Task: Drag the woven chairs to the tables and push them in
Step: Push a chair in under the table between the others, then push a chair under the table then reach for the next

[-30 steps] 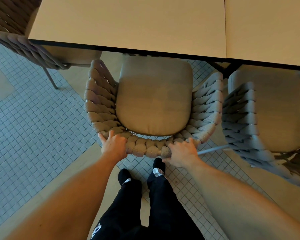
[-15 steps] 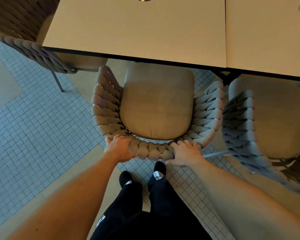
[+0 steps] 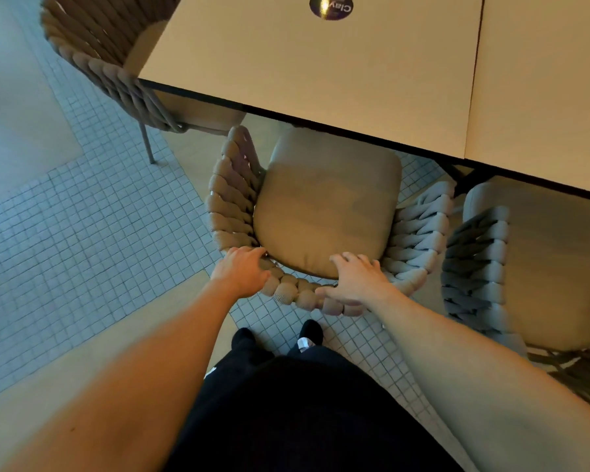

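table (image 3: pixel 321 73) edge same; right hand (image 3: pixel 356 279) fingers (image 3: pixel 346 258) now uncurled on woven chair (image 3: pixel 232 202).

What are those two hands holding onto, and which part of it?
The middle woven chair, by the top of its braided backrest. The left hand wraps over the rim at the left; the right hand lies on it with fingers spread toward the cushion.

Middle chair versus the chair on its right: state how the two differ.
The middle chair has tan weave and both hands on its back: left hand, right hand. The right chair has grey weave and nobody touches it. Both have tan seat cushions, front edges tucked under the table.
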